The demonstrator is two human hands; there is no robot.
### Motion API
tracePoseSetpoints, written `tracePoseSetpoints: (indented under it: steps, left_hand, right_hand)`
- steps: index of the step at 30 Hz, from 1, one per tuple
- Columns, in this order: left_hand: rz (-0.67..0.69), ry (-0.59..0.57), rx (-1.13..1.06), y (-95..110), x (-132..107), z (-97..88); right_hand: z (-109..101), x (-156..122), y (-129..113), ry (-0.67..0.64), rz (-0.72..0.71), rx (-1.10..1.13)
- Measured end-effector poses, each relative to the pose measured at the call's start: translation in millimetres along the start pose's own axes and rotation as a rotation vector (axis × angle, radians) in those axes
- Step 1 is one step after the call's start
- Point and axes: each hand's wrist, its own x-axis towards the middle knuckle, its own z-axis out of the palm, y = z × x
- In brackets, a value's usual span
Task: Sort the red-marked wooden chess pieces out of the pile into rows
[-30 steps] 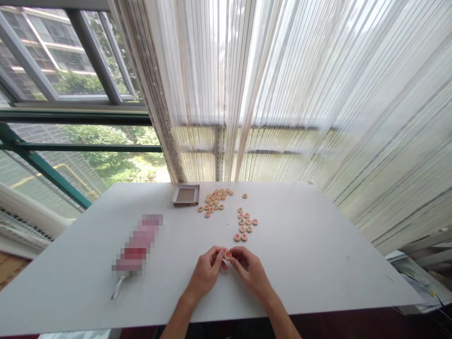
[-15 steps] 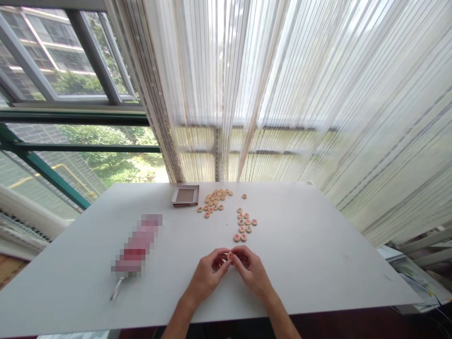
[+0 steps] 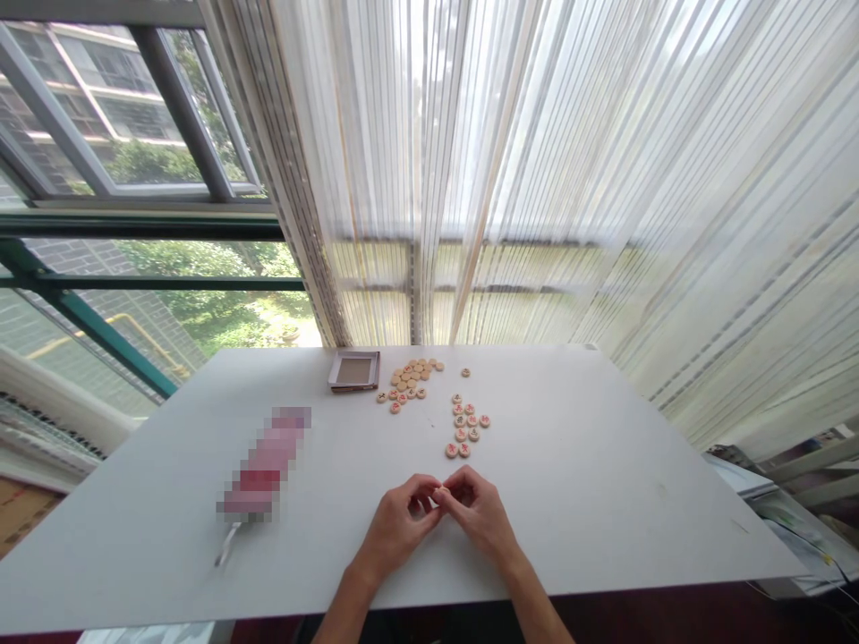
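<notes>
My left hand (image 3: 398, 526) and my right hand (image 3: 480, 515) meet at the near middle of the white table (image 3: 604, 483). Their fingertips pinch one small round wooden game piece (image 3: 439, 493) between them; only its edge shows. Just beyond the hands lies a loose cluster of round wooden pieces (image 3: 466, 424) marked in red and dark characters. A second group of pieces (image 3: 411, 383) lies farther back, most with plain faces up. One single piece (image 3: 465, 372) sits apart near the far edge.
A small shallow cardboard box (image 3: 353, 370) rests at the back, left of the pieces. A long pinkish blurred object (image 3: 264, 465) lies on the table's left part. Striped sheer curtains hang behind the table; a window is at the left.
The piece held between both hands has been turned, so its red-marked face no longer shows. Both hands stayed at the same spot.
</notes>
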Motion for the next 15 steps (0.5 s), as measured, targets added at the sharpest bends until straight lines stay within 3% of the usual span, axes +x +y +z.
tracePoseSetpoints:
  steps: [9, 15]
  left_hand:
    - [0.012, -0.024, 0.003, 8, 5, -2.1]
    - [0.074, -0.067, -0.002, 21, 21, -11.3]
  right_hand:
    - [-1, -1, -5, -0.009, -0.012, 0.076]
    - [-3, -2, -7, 0.023, -0.065, 0.163]
